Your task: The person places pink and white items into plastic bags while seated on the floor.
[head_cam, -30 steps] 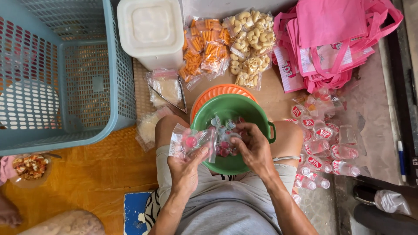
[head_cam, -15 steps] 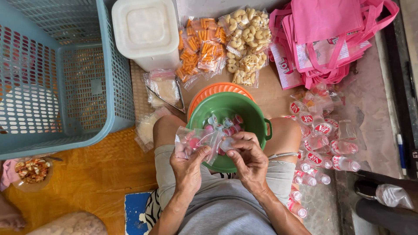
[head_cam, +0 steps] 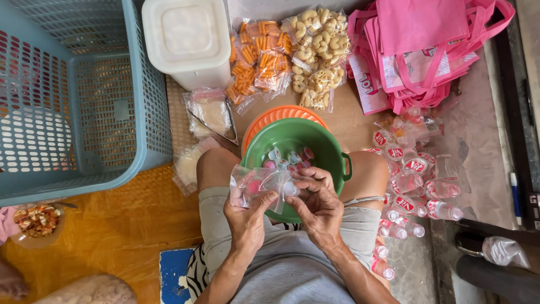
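My left hand grips a small clear plastic bag with a few pink and white sweets inside. My right hand pinches the bag's open mouth and a small pale sweet at its edge. Both hands hover over the near rim of a green plastic bowl that rests between my knees. Several small wrapped sweets lie in the bowl. An orange basket sits under the bowl's far side.
A blue mesh laundry basket stands at left, a white lidded container behind it. Bags of orange snacks and pale curled snacks lie at the back. Pink tote bags and small bottles fill the right.
The bag and both hands have drawn closer to my body, from over the bowl's middle to its near rim. My right fingers now work at the bag's mouth.
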